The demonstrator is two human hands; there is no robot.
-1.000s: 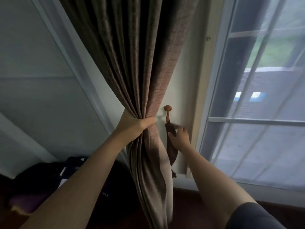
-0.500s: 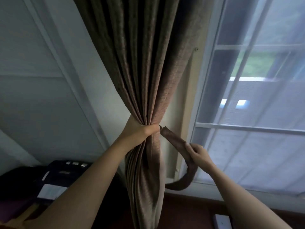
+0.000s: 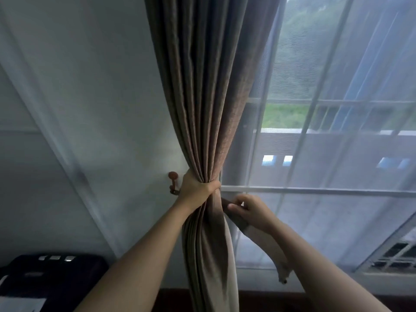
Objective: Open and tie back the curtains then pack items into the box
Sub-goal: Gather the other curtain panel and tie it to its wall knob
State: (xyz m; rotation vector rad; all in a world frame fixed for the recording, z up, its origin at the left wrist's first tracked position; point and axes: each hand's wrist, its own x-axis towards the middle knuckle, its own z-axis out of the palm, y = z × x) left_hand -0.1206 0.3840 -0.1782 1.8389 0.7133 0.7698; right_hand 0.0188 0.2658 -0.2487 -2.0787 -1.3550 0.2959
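Curtain: we see the heavy brown pleated fabric curtain [image 3: 202,109] hanging between the pale wall and the window, gathered into a narrow bundle at its middle height.
Left hand: our left hand [image 3: 198,190] grips this bundle, with the fingers wrapped tightly around the folds.
Right hand: our right hand [image 3: 252,212] is just to the right of the bundle; thumb and fingers pinch the brown fabric tie-back band [image 3: 239,221].
Band: it runs from the curtain's side down to the right, and its loose end hangs beside our right forearm.
Hook: a reddish-brown round-knobbed wall hook [image 3: 173,176] sits just left of the left hand.
Window: a thin white sheer curtain [image 3: 337,210] covers the glass.
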